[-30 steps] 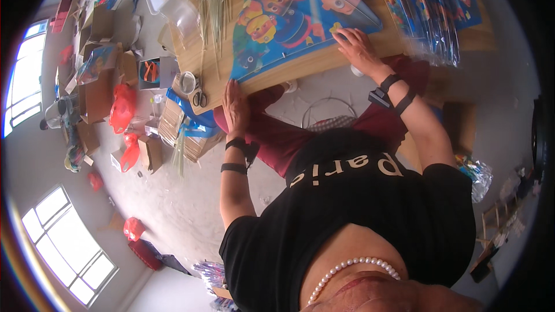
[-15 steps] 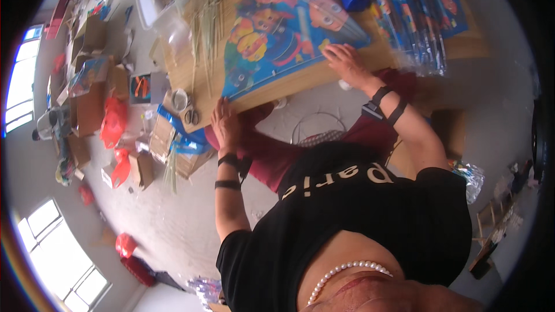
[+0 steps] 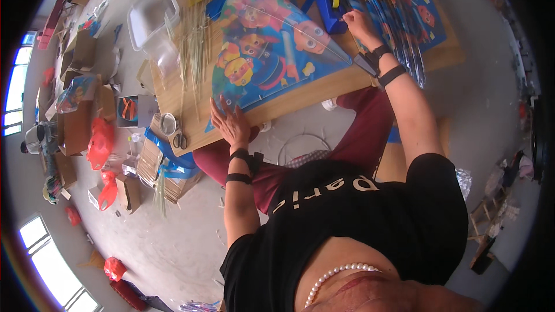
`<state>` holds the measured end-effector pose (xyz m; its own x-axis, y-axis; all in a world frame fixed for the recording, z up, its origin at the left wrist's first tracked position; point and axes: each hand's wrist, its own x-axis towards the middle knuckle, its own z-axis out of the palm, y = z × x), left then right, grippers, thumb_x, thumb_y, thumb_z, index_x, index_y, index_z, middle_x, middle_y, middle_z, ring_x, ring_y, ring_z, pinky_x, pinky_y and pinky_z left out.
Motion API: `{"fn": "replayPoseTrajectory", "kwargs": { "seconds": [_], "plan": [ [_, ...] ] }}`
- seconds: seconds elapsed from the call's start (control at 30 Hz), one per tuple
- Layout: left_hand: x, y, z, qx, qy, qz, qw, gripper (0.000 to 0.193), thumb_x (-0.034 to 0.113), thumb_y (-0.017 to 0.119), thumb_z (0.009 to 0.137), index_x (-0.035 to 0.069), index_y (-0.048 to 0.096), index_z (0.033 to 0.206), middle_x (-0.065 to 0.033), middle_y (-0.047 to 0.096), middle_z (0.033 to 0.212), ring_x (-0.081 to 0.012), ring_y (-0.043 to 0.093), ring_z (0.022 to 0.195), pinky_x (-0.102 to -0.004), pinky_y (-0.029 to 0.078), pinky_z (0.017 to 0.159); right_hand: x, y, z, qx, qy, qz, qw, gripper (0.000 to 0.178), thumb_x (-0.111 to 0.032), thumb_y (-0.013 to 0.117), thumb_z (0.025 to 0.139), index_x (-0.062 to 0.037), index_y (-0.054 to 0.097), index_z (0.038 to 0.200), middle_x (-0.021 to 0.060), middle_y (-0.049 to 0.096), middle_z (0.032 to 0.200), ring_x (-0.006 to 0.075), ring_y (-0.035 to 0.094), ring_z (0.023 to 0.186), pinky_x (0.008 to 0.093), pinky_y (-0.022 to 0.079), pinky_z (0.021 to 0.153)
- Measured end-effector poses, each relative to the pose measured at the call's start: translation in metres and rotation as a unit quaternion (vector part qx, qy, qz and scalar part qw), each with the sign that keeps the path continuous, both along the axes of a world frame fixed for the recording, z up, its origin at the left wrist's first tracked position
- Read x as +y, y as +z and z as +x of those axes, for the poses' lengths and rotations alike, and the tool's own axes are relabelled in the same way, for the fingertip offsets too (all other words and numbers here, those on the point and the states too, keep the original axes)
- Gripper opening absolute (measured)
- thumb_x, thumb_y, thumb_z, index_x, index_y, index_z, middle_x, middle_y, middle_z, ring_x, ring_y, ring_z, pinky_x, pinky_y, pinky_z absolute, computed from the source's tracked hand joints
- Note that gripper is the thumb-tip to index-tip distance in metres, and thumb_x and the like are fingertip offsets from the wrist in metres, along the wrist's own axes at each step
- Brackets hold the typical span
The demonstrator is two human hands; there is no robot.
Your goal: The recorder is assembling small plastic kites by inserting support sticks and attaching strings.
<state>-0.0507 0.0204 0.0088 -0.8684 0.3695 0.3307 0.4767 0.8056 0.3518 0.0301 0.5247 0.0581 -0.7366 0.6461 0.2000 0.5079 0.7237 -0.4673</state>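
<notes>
A blue kite sail (image 3: 248, 52) printed with cartoon figures lies spread on the wooden table, with thin sticks along it. My left hand (image 3: 232, 126) rests at its near left corner, fingers stretched and spread, holding nothing. Beyond the sail's right side stands a blue tape dispenser (image 3: 330, 8) with a yellow roll. My right hand (image 3: 361, 28) is beside the dispenser, its fingers drawn together in a pinch. Whatever may be between those fingertips is too small to make out.
Thin pale sticks (image 3: 196, 46) lie left of the sail, near a clear plastic tub (image 3: 151, 14). Scissors (image 3: 180, 140) and a roll of clear tape (image 3: 168, 123) are at the table's left corner. Folded printed kites (image 3: 387, 17) lie at the right. Cardboard boxes (image 3: 78, 118) stand on the floor.
My right hand has left the sail's near edge and moved away to the tape dispenser, its fingers drawing together. My left hand stays by the left corner, its fingers now more spread.
</notes>
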Motion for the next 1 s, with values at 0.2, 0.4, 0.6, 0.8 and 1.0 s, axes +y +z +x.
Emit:
{"fn": "replayPoseTrajectory", "kwargs": {
  "seconds": [0.2, 0.4, 0.6, 0.8, 1.0],
  "plan": [
    [0.004, -0.005, -0.003, 0.008, -0.011, -0.015, 1.000, 0.060, 0.023, 0.064, 0.090, 0.009, 0.044, 0.145, -0.0155, 0.032, 0.156, -0.0361, 0.034, 0.140, -0.0508, 0.028, 0.113, 0.042, -0.005, -0.012, -0.072, -0.018, -0.200, 0.977, 0.032, -0.033, 0.059, 0.099, -0.0041, 0.074, 0.100, 0.0130, 0.074, 0.098, 0.0265, 0.068, 0.091, 0.0400, 0.051, 0.080],
    [-0.012, -0.007, -0.002, -0.004, 0.002, -0.010, 1.000, 0.056, 0.023, 0.059, 0.092, 0.009, 0.046, 0.145, -0.0155, 0.037, 0.154, -0.0368, 0.036, 0.138, -0.0504, 0.027, 0.114, 0.020, -0.004, -0.031, -0.060, -0.038, -0.398, 0.914, 0.029, -0.031, 0.059, 0.099, -0.0074, 0.072, 0.107, 0.0038, 0.073, 0.099, 0.0189, 0.063, 0.094, 0.0359, 0.046, 0.084],
    [-0.003, -0.005, -0.003, 0.002, -0.006, -0.018, 1.000, 0.055, 0.021, 0.063, 0.089, 0.007, 0.049, 0.141, -0.0153, 0.040, 0.152, -0.0353, 0.039, 0.137, -0.0501, 0.028, 0.113, 0.029, 0.006, -0.014, 0.005, -0.073, -0.498, 0.864, 0.017, -0.029, 0.064, 0.097, -0.0140, 0.068, 0.104, -0.0020, 0.071, 0.100, 0.0098, 0.059, 0.096, 0.0312, 0.040, 0.085],
    [0.000, -0.005, -0.004, 0.000, -0.012, -0.020, 1.000, 0.054, 0.020, 0.060, 0.089, 0.006, 0.049, 0.140, -0.0160, 0.043, 0.150, -0.0359, 0.039, 0.136, -0.0507, 0.028, 0.113, 0.030, 0.010, -0.002, 0.069, -0.044, -0.546, 0.834, 0.011, -0.028, 0.067, 0.095, -0.0182, 0.067, 0.100, -0.0051, 0.070, 0.097, 0.0068, 0.057, 0.094, 0.0302, 0.039, 0.083],
    [-0.009, -0.006, -0.003, 0.005, -0.005, -0.024, 1.000, 0.054, 0.019, 0.060, 0.088, 0.006, 0.050, 0.139, -0.0163, 0.046, 0.147, -0.0359, 0.042, 0.134, -0.0509, 0.028, 0.113, 0.011, 0.032, -0.008, 0.071, -0.026, -0.551, 0.831, 0.012, -0.032, 0.065, 0.097, -0.0204, 0.066, 0.100, -0.0084, 0.064, 0.096, 0.0042, 0.053, 0.088, 0.0260, 0.040, 0.082]
  ]
}}
